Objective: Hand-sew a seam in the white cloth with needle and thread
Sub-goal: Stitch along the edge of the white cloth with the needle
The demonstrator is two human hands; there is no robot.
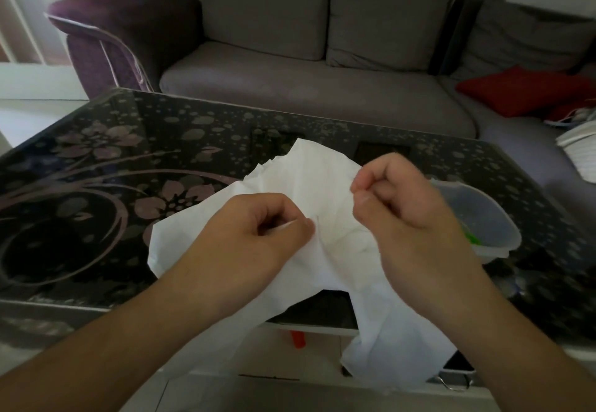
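1. While both hands work above the near edge of the dark flower-patterned glass table [106, 166], the white cloth [309, 182] lies crumpled across that edge, its near part hanging off toward the floor.
2. Left hand [258, 234]: fingers curled, thumb and forefinger pinching a fold of the cloth at its middle.
3. Right hand [403, 205]: fingers clenched, thumb pressed to forefinger as in a pinch; whether a needle or thread sits between them cannot be told, as neither is resolved.
4. Right of the cloth, partly hidden by the right hand, stands one translucent plastic tub [483, 218] with something green [472, 239] inside.
5. Beyond the table runs one grey corner sofa [306, 89] with a purple armrest [129, 24] at far left; three grey back cushions and one red cushion [522, 89] are counted.
6. Far right, on the sofa seat, lies a white ribbed object [580, 150].
7. Under the table's near edge, one small orange object [298, 339] shows below the cloth.
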